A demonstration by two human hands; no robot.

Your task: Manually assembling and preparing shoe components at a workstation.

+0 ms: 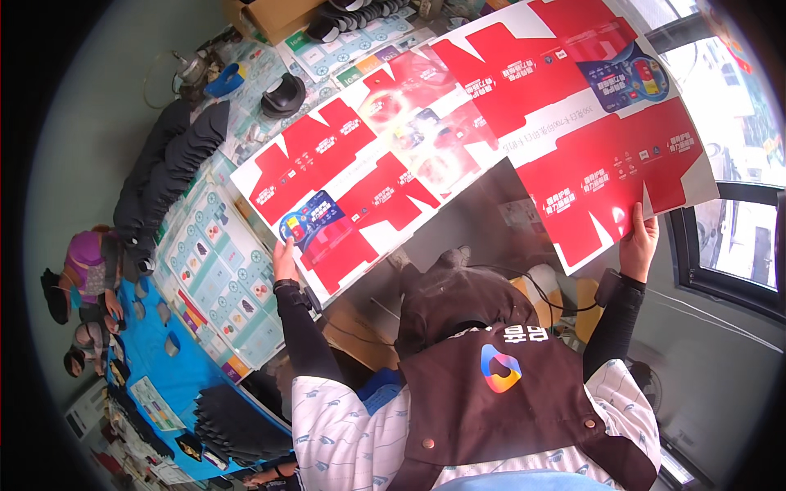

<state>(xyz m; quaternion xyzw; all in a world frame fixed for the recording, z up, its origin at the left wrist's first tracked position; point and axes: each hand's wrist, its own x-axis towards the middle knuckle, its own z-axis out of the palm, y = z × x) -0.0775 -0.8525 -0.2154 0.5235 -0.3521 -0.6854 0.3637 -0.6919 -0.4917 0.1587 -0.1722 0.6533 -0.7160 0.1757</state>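
Large glossy card sheets printed with red box outlines and blue patches spread out in front of me. My left hand (285, 262) grips the near left edge of the left printed sheet (385, 168), which lies over the table, thumb on top and other fingers mostly hidden. My right hand (639, 245) pinches the near edge of the right printed sheet (589, 155), its thumb on the printed face and fingers underneath. This right part is raised and curved, and overlaps the left one. Whether they are fully separate I cannot tell.
Stacked dark curved pieces (168, 164) line the table's left side, near printed sheets (221, 278). A black curved piece (283, 96) and a cardboard box (270, 18) sit farther back. Co-workers (86, 270) are by a blue-covered table (155, 360). A window (733, 237) is at right.
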